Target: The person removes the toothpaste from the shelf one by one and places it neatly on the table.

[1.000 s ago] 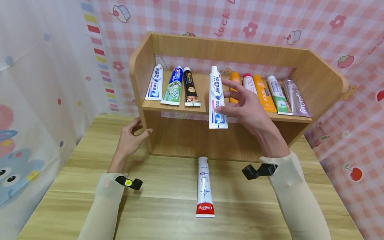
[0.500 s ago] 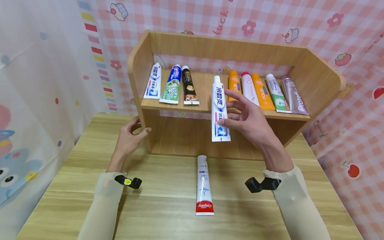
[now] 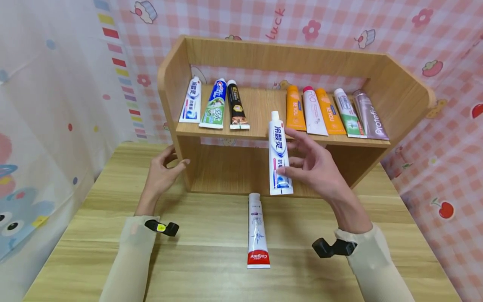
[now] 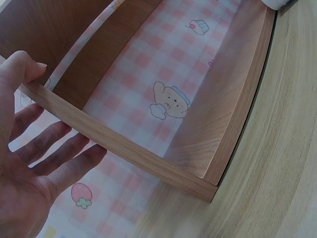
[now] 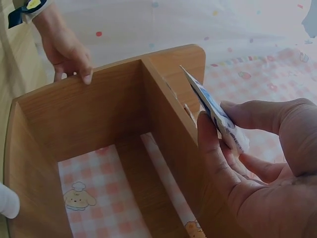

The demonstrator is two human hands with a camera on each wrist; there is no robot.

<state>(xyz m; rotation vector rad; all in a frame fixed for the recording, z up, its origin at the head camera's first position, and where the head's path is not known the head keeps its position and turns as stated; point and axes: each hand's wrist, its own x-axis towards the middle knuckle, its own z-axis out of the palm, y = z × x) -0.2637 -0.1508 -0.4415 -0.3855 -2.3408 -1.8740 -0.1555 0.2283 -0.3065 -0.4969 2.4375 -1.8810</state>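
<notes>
My right hand (image 3: 317, 165) pinches a white and blue toothpaste tube (image 3: 279, 155) by its right edge, thumb in front and fingers behind. The tube is upright, cap up, before the lower opening of a wooden shelf (image 3: 286, 61). In the right wrist view the same tube (image 5: 218, 111) shows nearly edge-on between thumb and fingers. My left hand (image 3: 163, 170) holds the shelf's left side panel; in the left wrist view its thumb lies over the front edge and its fingers touch the outer face. A Colgate tube (image 3: 258, 230) lies on the table below the shelf.
On the upper board's left lie a white and blue tube (image 3: 191, 100), a green Crest tube (image 3: 214, 105) and a black tube (image 3: 237, 105). A gap separates them from several tubes at right, including an orange tube (image 3: 294, 109) and a purple-grey Protefix tube (image 3: 370, 115).
My right hand has drawn the white and blue toothpaste tube down and away from the upper board, slightly to the right. The left hand stays on the side panel.
</notes>
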